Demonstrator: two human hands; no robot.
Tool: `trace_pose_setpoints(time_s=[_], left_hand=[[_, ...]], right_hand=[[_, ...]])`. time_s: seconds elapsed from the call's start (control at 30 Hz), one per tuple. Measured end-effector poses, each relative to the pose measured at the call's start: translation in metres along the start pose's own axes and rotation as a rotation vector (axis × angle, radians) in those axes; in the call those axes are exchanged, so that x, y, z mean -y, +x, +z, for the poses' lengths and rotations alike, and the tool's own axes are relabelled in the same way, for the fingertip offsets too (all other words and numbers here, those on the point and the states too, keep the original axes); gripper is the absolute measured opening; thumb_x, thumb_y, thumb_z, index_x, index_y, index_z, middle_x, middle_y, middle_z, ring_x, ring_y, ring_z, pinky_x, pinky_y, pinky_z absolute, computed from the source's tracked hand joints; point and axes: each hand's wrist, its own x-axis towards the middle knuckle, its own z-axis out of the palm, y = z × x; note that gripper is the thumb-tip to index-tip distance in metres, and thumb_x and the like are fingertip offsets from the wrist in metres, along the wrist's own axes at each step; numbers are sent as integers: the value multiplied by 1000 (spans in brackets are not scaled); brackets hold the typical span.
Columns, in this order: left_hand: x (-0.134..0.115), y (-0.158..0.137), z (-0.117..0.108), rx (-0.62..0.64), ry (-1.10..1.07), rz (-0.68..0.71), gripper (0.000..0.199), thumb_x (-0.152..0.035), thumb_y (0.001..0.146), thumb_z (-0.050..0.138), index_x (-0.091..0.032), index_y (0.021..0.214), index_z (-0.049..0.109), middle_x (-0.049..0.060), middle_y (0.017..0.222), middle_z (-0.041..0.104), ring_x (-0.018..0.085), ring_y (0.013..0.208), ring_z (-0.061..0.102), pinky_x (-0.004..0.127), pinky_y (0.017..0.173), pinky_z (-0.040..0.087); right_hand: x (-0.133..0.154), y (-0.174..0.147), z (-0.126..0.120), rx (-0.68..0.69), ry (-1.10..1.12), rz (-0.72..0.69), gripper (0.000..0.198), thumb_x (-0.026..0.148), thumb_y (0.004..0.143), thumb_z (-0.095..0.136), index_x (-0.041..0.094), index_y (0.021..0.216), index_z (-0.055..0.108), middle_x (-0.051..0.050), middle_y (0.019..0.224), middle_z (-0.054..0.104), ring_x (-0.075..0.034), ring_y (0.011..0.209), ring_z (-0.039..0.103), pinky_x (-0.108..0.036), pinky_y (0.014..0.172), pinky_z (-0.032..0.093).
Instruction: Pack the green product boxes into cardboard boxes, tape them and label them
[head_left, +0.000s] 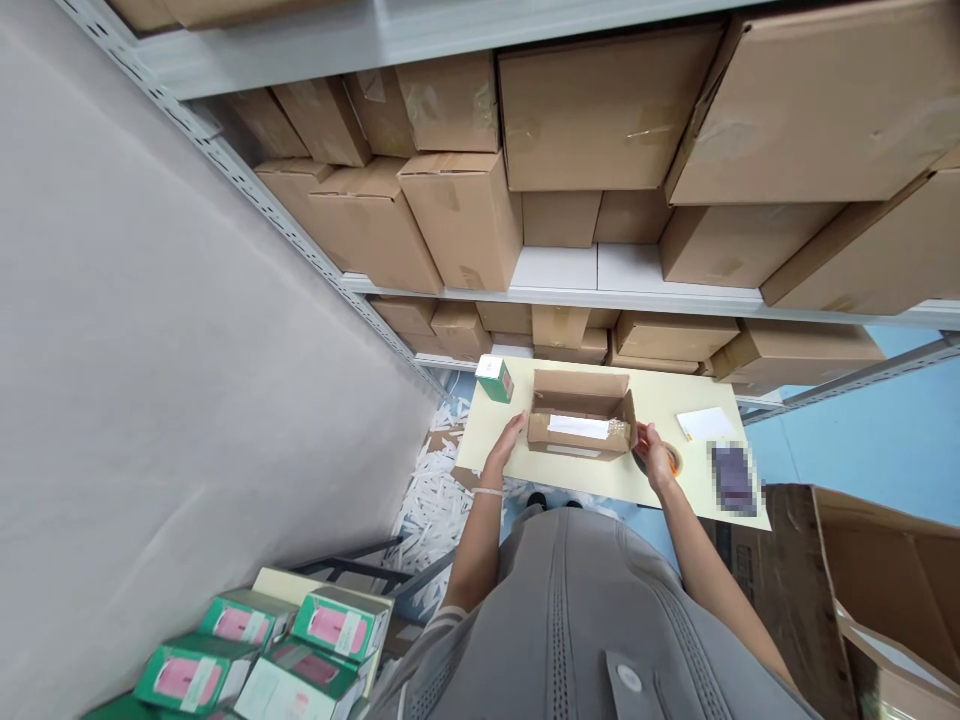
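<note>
An open cardboard box (574, 443) stands on the pale yellow table, flaps up, with a white label strip across its near side. My left hand (510, 440) is at the box's left end, fingers stretched out and holding nothing. At the right end is my right hand (654, 455), its fingers loosely bent and apart close to the box wall; contact is hard to make out. Partly under that hand lies a roll of orange tape (677, 460). A small green-and-white box (495, 380) stands at the table's back left.
White paper (705, 424) and a blurred dark object (734, 480) lie on the table's right. Shelves behind hold several cartons (461, 215). Green boxes (337, 625) are stacked at lower left, by a wall. Paper strips (435, 500) litter the floor. A large open carton (795, 590) stands at lower right.
</note>
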Motion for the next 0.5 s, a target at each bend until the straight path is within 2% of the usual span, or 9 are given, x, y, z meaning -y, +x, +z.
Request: trace_pose_setpoints(time_s=[0.07, 0.13, 0.2, 0.27, 0.37, 0.5], left_hand=[[-8, 2, -3, 28, -32, -50, 65, -62, 96, 26, -24, 144, 45, 9, 153, 44, 25, 143, 40, 47, 117, 32], [-18, 5, -4, 38, -14, -30, 66, -62, 96, 24, -24, 148, 40, 6, 159, 35, 20, 147, 33, 40, 120, 29], [-32, 7, -2, 44, 51, 37, 63, -59, 98, 22, -25, 147, 43, 4, 160, 33, 18, 149, 29, 37, 122, 25], [-46, 6, 2, 45, 143, 92, 59, -54, 100, 20, -25, 140, 52, 3, 158, 38, 19, 149, 27, 43, 124, 17], [-65, -1, 11, 64, 320, 183, 47, -50, 101, 29, -28, 123, 65, 4, 145, 55, 25, 143, 39, 57, 123, 2], [-75, -17, 19, 49, 555, 364, 20, -29, 95, 51, -29, 103, 70, 0, 116, 70, 21, 120, 59, 59, 121, -6]], right_hand=[[17, -6, 0, -10, -135, -108, 59, 69, 82, 47, 25, 119, 62, -9, 125, 67, -27, 117, 62, -43, 103, 48], [36, -17, 3, -12, -382, -332, 61, 63, 86, 48, 24, 133, 55, -10, 140, 57, -28, 130, 52, -47, 111, 41], [55, -31, 9, 51, -627, -583, 61, 56, 91, 45, 21, 140, 49, -12, 149, 49, -29, 140, 42, -50, 116, 34], [68, -44, 16, 150, -809, -754, 55, 49, 96, 39, 21, 143, 48, -10, 150, 48, -28, 143, 37, -52, 118, 28], [74, -55, 25, 228, -982, -816, 52, 44, 99, 32, 22, 143, 49, -9, 148, 51, -27, 144, 36, -53, 120, 25], [65, -53, 22, 153, -1027, -699, 59, 50, 100, 25, 16, 141, 51, -14, 146, 53, -29, 143, 38, -56, 118, 25]])
